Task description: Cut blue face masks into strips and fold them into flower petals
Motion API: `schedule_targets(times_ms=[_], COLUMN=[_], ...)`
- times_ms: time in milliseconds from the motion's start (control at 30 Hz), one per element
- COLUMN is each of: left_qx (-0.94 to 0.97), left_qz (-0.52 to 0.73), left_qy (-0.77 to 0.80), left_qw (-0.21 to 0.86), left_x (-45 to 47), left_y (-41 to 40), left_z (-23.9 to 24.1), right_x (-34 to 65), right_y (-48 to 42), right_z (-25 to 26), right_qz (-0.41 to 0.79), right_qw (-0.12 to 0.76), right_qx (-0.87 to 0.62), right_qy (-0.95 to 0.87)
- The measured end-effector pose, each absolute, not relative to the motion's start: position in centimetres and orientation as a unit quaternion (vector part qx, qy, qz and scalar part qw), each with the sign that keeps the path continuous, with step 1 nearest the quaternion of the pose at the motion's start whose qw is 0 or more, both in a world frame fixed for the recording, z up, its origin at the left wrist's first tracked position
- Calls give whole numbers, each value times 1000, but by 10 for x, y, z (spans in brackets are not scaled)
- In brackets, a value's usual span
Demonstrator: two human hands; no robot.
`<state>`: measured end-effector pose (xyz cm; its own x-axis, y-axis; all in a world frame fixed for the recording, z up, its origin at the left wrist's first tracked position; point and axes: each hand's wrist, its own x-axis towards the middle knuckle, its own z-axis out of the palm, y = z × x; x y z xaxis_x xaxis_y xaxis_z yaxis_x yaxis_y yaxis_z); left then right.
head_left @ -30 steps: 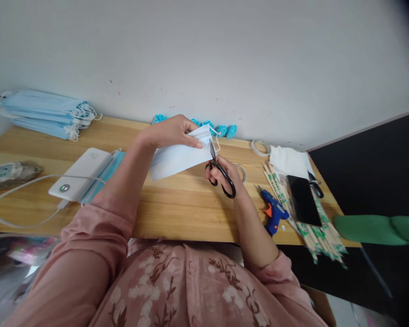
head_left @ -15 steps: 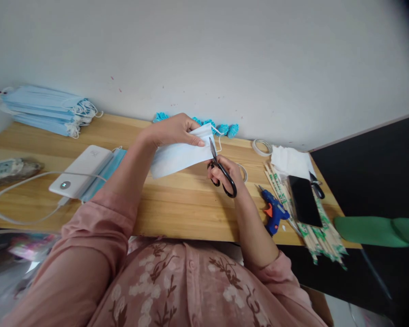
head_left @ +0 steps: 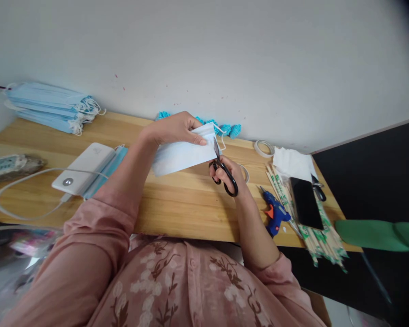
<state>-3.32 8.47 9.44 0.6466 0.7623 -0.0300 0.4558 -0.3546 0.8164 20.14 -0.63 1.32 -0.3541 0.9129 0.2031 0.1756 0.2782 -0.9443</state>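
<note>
My left hand (head_left: 182, 129) pinches a pale blue face mask (head_left: 184, 157) by its upper edge, thumb on the near face. The mask hangs at a slant above the table, its white ear loop sticking out at the right end. In my right hand (head_left: 230, 170) are black-handled scissors (head_left: 229, 178), fingers through the handles. Their blades lie at the mask's right end, close to the ear loop side. Several bright blue crumpled pieces (head_left: 236, 131) sit by the wall behind the mask, partly covered by it and my left hand.
Stacked face masks (head_left: 51, 106) lie at the back left. A white power bank (head_left: 83, 168) with a cable rests on another mask. To the right are a tape roll (head_left: 263, 148), a blue glue gun (head_left: 275, 212), white tissues (head_left: 291, 162), a phone (head_left: 306, 203) and wrapped chopsticks (head_left: 322, 243).
The scissor blades have closed further on the mask's right end, where a cut edge now shows. The whole view has shifted slightly. Both hands keep their holds.
</note>
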Motion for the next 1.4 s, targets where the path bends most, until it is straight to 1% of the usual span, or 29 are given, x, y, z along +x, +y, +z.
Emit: schedule_targets(times_ms=[133, 367, 833, 1033, 1200, 1300, 1400], left_qx=[806, 807, 810, 810, 822, 825, 816], left_qz=[178, 173, 168, 170, 192, 210, 224], left_qy=[382, 378, 372, 369, 340, 346, 354], left_qw=[416, 420, 421, 423, 415, 394, 397], left_x=[-35, -32, -29, -29, -31, -33, -35], left_y=[85, 86, 83, 85, 88, 89, 90], left_z=[94, 93, 93, 92, 90, 89, 89], right_x=[202, 200, 197, 196, 196, 197, 197], right_y=[-5, -6, -7, -8, -8, -7, -6], right_z=[13, 13, 15, 14, 13, 11, 10], right_qz=[436, 448, 447, 448, 436, 430, 437], right_qw=[399, 390, 403, 426, 438, 442, 441], right_qx=[-401, -412, -426, -424, -448, -458, -465], right_qy=[-700, -691, -675, -662, -645, -640, -632])
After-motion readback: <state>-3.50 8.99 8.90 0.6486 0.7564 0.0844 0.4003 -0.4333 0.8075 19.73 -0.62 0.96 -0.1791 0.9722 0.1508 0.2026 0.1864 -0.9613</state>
